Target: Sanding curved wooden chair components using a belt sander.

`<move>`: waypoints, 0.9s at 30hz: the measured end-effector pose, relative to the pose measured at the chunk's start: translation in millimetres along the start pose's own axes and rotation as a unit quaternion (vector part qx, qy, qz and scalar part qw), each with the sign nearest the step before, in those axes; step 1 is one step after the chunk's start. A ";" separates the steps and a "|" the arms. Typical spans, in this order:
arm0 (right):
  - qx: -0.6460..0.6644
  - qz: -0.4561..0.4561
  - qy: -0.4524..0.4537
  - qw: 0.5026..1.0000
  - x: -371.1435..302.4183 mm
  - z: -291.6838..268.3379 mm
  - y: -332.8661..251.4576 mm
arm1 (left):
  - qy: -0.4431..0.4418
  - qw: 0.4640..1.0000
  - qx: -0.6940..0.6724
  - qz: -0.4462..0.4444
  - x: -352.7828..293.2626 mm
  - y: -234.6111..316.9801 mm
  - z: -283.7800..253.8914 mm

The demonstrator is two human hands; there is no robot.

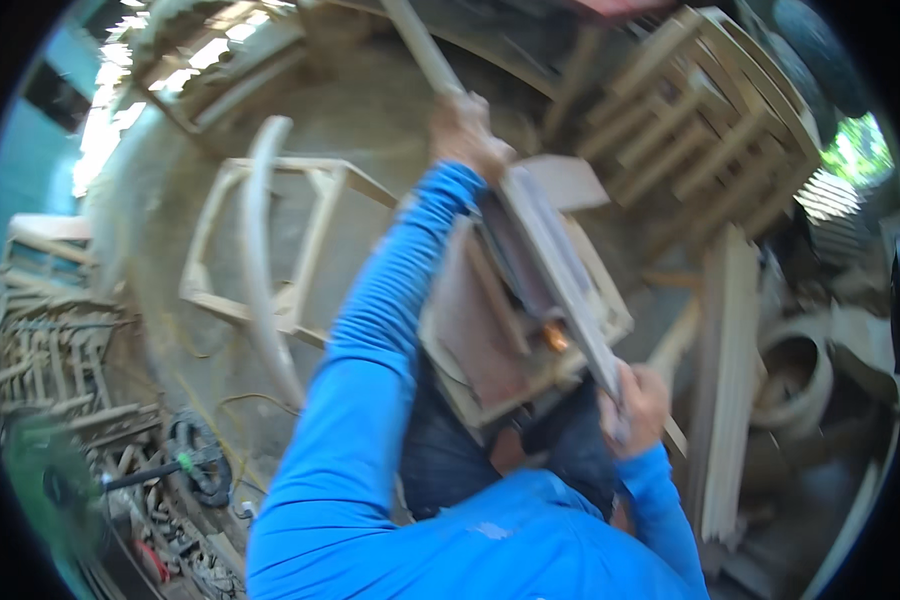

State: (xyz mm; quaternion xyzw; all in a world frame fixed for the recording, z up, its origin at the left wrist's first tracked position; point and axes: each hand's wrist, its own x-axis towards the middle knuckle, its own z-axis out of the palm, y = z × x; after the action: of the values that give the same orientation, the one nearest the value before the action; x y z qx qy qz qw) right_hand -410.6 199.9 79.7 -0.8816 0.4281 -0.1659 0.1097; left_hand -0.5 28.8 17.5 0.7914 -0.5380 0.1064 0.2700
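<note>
A long, slightly bent wooden piece slants across in front of me, over my lap. My left hand is closed round it near its upper part, and a narrow length sticks out beyond that hand. Around its near end wraps my right hand. Motion blur hides the fingers' exact placing. Beneath it, between my knees, rests a wooden frame with a reddish-brown panel. A small orange-lit spot shows beside the panel; what it is I cannot make out.
On the floor to the left lie an open wooden frame and a curved wooden piece. Stacked slatted frames stand at the far right. Planks lean at the right. Wood pieces and a blurred green machine occupy the left side.
</note>
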 end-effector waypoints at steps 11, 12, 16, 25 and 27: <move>-0.068 -0.018 0.016 0.997 68.5 57.5 -3.5 | 0.002 0.999 -0.001 -0.052 73.8 -45.7 16.1; -0.055 -0.020 0.025 0.998 75.3 64.4 -6.0 | -0.056 0.995 -0.011 -0.085 77.4 -46.5 5.3; -0.033 -0.036 0.046 0.998 107.8 94.0 -12.3 | -0.026 0.984 -0.065 -0.163 99.4 -61.8 -10.4; -0.031 -0.073 0.095 0.992 185.8 130.2 -27.9 | 0.006 0.945 -0.183 -0.269 99.3 -67.9 3.0; -0.035 -0.071 0.089 0.993 181.9 126.2 -25.5 | -0.018 0.955 -0.140 -0.262 91.3 -62.4 5.9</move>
State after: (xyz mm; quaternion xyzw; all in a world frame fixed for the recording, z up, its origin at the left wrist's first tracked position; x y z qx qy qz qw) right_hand -238.3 77.9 8.2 -0.8946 0.3783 -0.2362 0.0281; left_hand 91.9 -29.7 35.0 0.8607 -0.3261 -0.0586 0.3865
